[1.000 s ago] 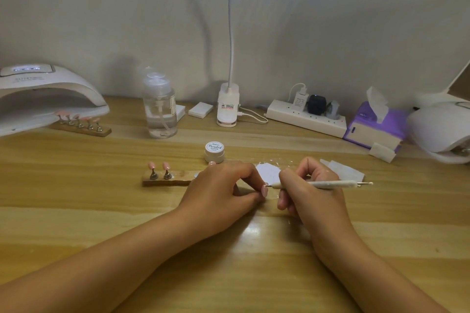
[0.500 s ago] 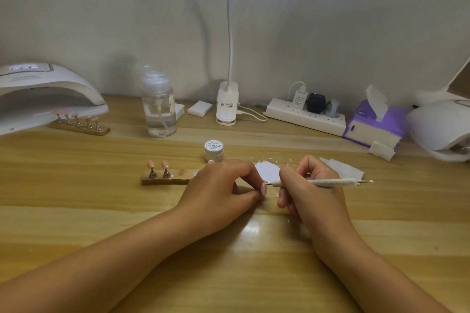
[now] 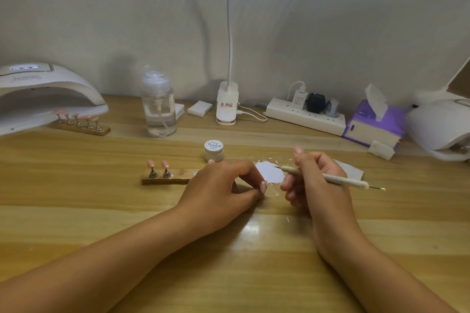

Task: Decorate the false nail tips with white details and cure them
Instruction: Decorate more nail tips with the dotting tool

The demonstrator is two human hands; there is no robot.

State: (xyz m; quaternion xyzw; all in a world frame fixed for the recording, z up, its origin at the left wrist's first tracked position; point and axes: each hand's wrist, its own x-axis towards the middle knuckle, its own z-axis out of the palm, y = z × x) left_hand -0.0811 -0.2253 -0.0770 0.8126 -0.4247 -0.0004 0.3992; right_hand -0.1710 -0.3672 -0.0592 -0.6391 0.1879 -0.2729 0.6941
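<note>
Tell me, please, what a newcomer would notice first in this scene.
Two hands meet at centre: the right hand holds a white pen, its tip toward the curled left hand. Left of them a wooden stand bears two pink tips; far left, a second stand sits at a white lamp.

The wooden table (image 3: 76,211) has light and dark stripes. Just left of the left hand (image 3: 223,185) lies a wooden nail stand (image 3: 162,180), and its right end goes under that hand. Right behind the left hand sits a small white jar (image 3: 213,150). Between it and the right hand (image 3: 315,180) lies a white paper patch (image 3: 269,171). A white wipe (image 3: 353,170) peeks out behind the right hand. Far back, from left to right, sit a white nail lamp (image 3: 45,94), a second nail stand (image 3: 81,127), a clear pump bottle (image 3: 159,109), a white pad (image 3: 200,108), a lamp base (image 3: 227,104), a power strip (image 3: 305,115) and a purple tissue box (image 3: 373,124).
</note>
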